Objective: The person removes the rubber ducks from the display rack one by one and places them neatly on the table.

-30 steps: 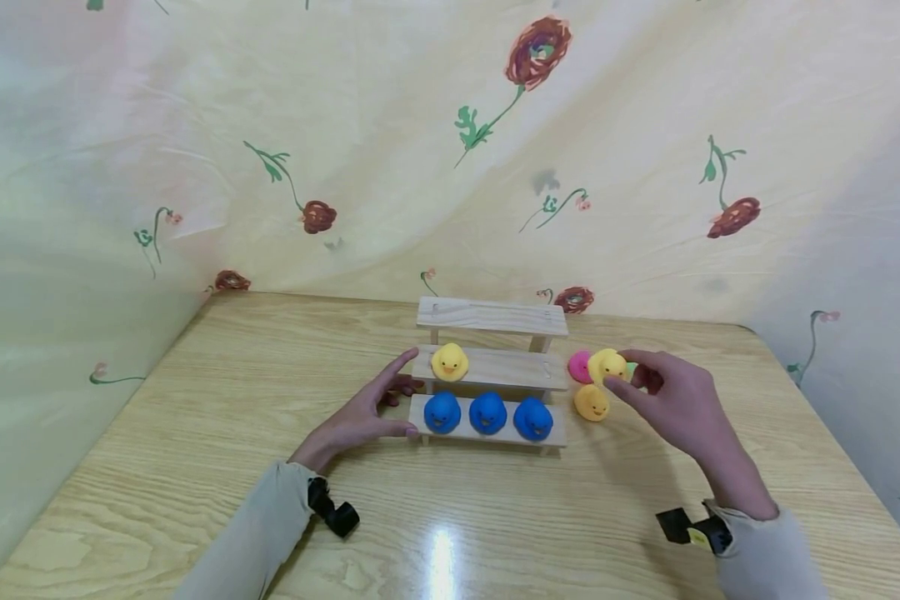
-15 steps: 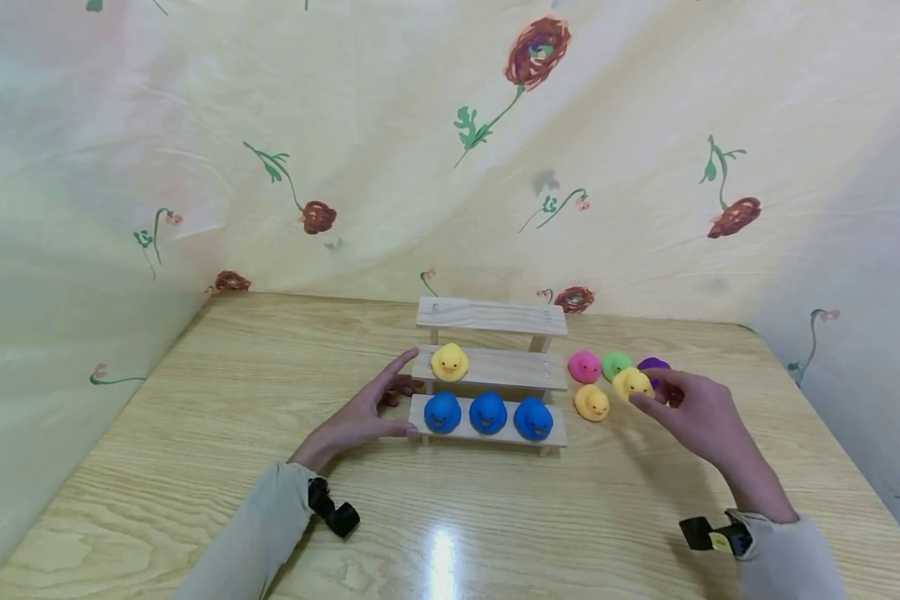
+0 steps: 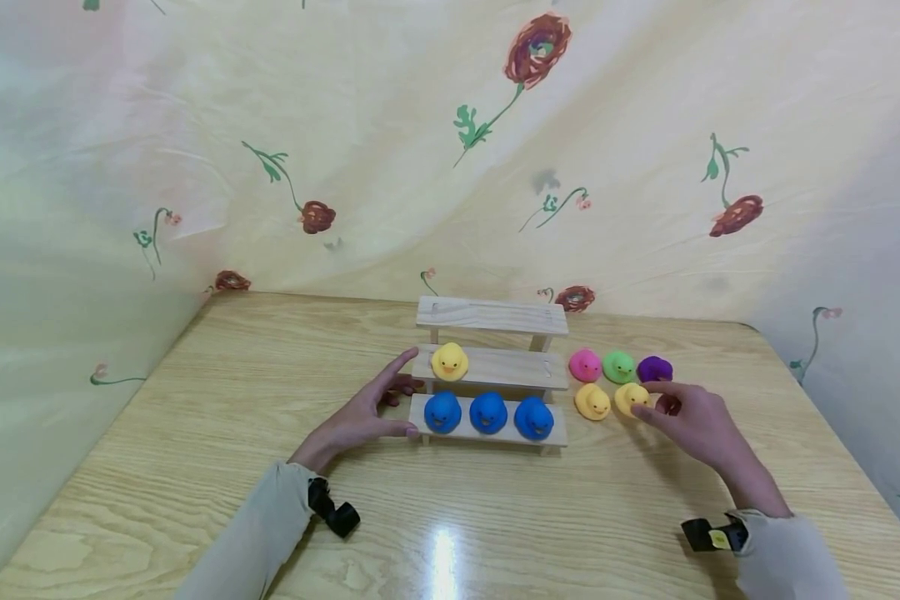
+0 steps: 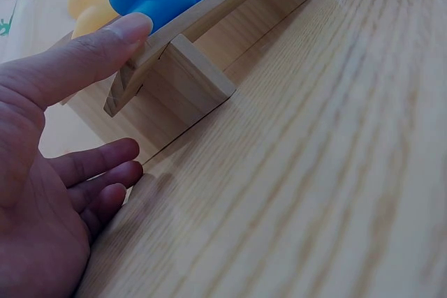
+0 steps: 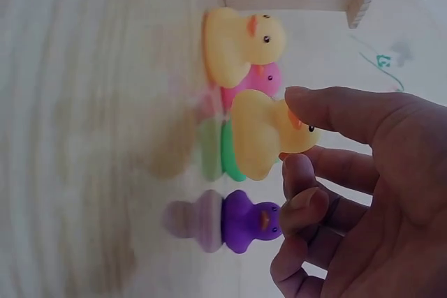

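Note:
My right hand (image 3: 696, 423) pinches a yellow rubber duck (image 3: 633, 400) by its head between thumb and fingers. In the right wrist view that duck (image 5: 258, 134) hangs just off the tabletop. At the left end of a three-step wooden stand (image 3: 506, 368) is my left hand (image 3: 360, 414), fingers loosely spread. Its thumb (image 4: 105, 57) touches the bottom step's corner. Blue rubber ducks (image 3: 488, 413) line the bottom step, and one yellow duck (image 3: 450, 362) sits on the middle step's left end.
Right of the stand, another yellow duck (image 3: 592, 402) is on the table (image 3: 540, 525). Behind it runs a row of pink (image 3: 585, 366), green (image 3: 619, 367) and purple ducks (image 3: 655, 369). A flowered cloth (image 3: 390, 150) hangs behind the table.
My right hand has carried the yellow duck right and down, to beside the other loose yellow duck, uncovering the green and purple ducks. My left hand keeps its place.

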